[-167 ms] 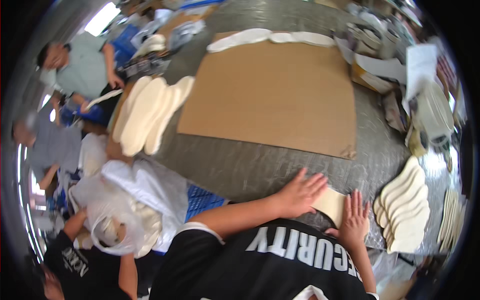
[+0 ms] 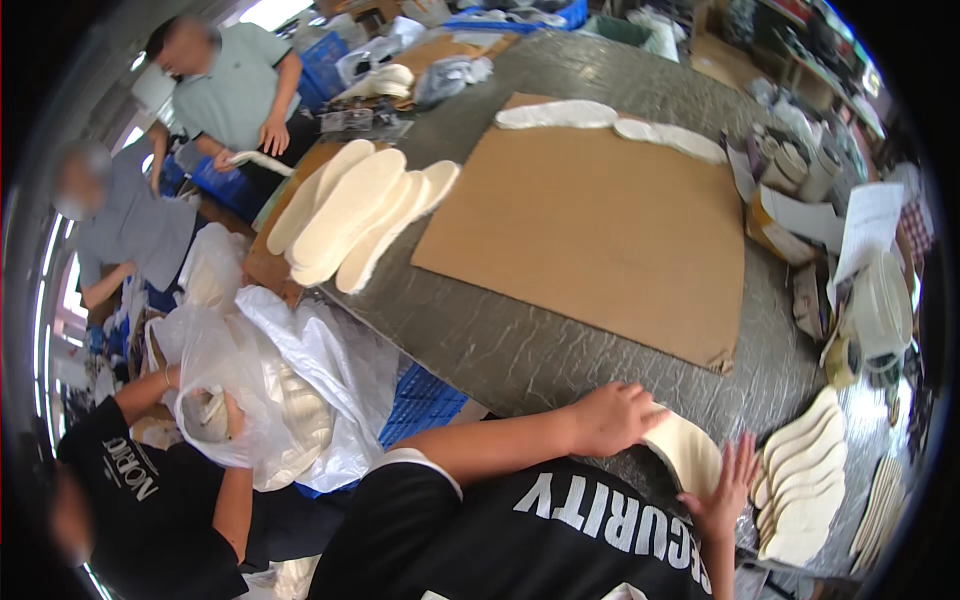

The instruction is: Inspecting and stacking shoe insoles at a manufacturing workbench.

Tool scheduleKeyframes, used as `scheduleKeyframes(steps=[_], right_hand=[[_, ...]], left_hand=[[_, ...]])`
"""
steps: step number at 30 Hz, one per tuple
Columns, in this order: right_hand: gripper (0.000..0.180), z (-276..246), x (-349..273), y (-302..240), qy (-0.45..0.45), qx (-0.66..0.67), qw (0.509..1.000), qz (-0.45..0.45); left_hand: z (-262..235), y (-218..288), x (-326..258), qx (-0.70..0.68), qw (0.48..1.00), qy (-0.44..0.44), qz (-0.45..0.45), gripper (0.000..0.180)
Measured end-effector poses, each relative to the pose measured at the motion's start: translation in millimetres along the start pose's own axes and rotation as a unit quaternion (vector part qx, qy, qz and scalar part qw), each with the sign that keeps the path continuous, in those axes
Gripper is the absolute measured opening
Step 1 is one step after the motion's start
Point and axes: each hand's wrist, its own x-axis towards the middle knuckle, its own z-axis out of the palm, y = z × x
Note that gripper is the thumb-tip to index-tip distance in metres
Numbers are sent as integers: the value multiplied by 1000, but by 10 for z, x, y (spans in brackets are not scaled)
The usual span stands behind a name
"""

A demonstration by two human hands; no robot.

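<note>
The insole (image 2: 684,447) lies near the front edge of the grey surface (image 2: 560,350), bowed between the person's two hands. The left hand (image 2: 612,416) has its fingers curled together at the insole's left end; whether they pinch it, I cannot tell. The right hand (image 2: 721,487) is open, fingers spread, resting at the other end with the thumb toward the body.

Just right of that hand, a fan of cream insoles (image 2: 806,478) overlaps in a row, and a narrow stack (image 2: 877,512) sits beyond it. Ahead lies a cardboard sheet (image 2: 590,230), with white insoles (image 2: 556,115) along its far edge. A looser pile (image 2: 352,215) lies left of the cardboard. At lower left, a co-worker handles a clear bag (image 2: 225,400).
</note>
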Motion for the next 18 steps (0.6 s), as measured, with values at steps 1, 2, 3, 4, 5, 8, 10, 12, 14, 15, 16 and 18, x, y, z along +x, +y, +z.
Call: scheduleKeyframes(steps=[1,2,3,4,5,8,10,12,14,15,16,18], right_hand=[[102,-24,0,3,35,20,999,9],[95,-60,29,-3,70,38,997,22],[85,-102,76,-44,73,48,995,42],[77,-87,110,-66,85,68,993,50],[72,-36,138,-106,91,97,990,49],[62,45,259,-240,81,130,987,37],[58,71,352,-332,65,136,988,29],[56,120,365,-347,33,148,988,38],[54,136,400,-311,53,136,988,53],[50,111,376,-258,60,114,989,72],[47,73,372,-225,77,87,990,82],[38,70,464,-113,131,48,984,106]], left_hand=[[-245,-78,-131,-79,994,25,-64,42],[-520,-200,-265,-160,978,49,-121,35],[-839,-312,-457,-193,960,72,-188,28],[-1140,-446,-679,-226,937,93,-250,23],[-1293,-696,-935,-214,933,158,-243,21],[-1984,-1233,-1574,-280,816,353,-361,16],[-2418,-1545,-2033,-164,790,428,-407,29],[-2820,-1959,-2367,-111,790,440,-413,38],[-3072,-2599,-2714,-195,805,404,-387,35],[-3070,-2881,-2780,-184,821,374,-391,33],[-3125,-3195,-3052,-124,855,301,-405,34],[-3188,-3730,-3924,303,819,-19,-487,30]])
